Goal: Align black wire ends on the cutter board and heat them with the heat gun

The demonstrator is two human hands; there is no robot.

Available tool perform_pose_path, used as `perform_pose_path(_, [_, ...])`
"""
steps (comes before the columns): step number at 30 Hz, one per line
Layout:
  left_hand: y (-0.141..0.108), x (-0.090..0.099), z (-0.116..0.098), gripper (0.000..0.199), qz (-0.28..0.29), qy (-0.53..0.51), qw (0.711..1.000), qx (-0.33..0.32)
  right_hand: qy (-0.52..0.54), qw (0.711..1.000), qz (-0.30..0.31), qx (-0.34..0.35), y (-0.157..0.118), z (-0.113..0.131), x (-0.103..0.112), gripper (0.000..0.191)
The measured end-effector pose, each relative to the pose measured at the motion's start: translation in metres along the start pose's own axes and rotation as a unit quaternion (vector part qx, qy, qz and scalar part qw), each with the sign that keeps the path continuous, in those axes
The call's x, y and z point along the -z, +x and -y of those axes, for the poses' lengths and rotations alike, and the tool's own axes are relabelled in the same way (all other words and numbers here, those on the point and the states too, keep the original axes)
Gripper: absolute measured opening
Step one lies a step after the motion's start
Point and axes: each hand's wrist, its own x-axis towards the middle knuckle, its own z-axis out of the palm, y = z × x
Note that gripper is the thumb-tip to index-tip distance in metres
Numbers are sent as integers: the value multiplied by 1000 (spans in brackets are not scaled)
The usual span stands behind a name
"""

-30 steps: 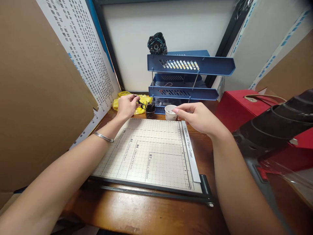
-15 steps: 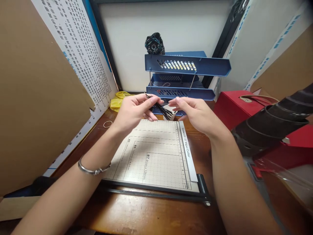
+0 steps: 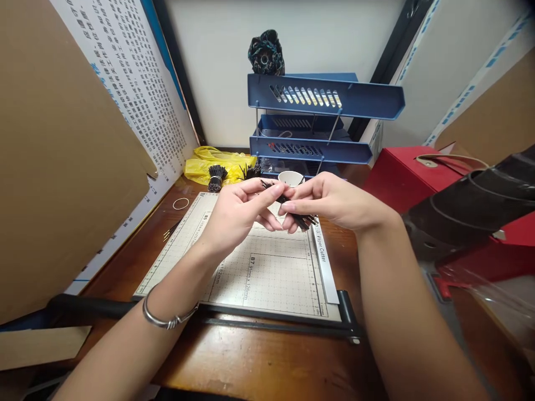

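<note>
Over the paper cutter (image 3: 278,273), my left hand (image 3: 240,207) pinches one end of a bundle of wire-like black strands (image 3: 306,221) while my right hand (image 3: 334,201) pinches nearer the other, a two-handed grip that probably keeps them from splaying

We see one bundle of thin black sticks (image 3: 304,221), held aloft between our left fingers (image 3: 268,195) and right fingers (image 3: 301,207), which hide its middle; it slants, one end toward ten o'clock, the other, slightly splayed, toward four o'clock.
</note>
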Motion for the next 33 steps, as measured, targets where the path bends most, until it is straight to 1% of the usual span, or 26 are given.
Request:
perform_pose_path(3, [-2,2,8,27,-15,1,1000,14,-41,998,18,-31,4,-4,2,34])
perform_pose_path(6, [-1,5,12,31,-36,73,997,5,-112,990,41,-74,7,-8,4,29])
perform_pose_path(8, [0,8,13,29,-12,151,988,-1,-124,986,59,-98,8,-11,5,25])
perform_pose_path(10, [1,11,13,22,42,212,976,6,-111,984,72,-116,10,-14,4,23])
perform_pose_path(12, [1,13,13,17,91,239,966,24,-105,983,85,-126,11,-17,4,26])
perform_pose_path(13, [1,14,13,17,102,245,963,34,-119,980,94,-125,12,-18,4,30])
perform_pose_path(15, [0,15,14,19,104,263,958,48,-170,973,107,-113,12,-19,6,39])
perform_pose_path(18, [-2,14,19,22,96,291,950,64,-220,966,95,-95,9,-22,13,44])
perform_pose_path(22, [-6,9,26,23,120,301,943,74,-245,961,51,-117,3,-26,23,39])
perform_pose_path(25, [-7,6,29,23,138,366,920,40,-253,956,43,-145,1,-26,23,31])
perform_pose_path(28, [-7,7,30,19,142,429,892,2,-268,949,49,-160,2,-24,20,27])
perform_pose_path(33, [-7,11,29,14,171,482,859,0,-319,930,49,-175,5,-26,18,26])
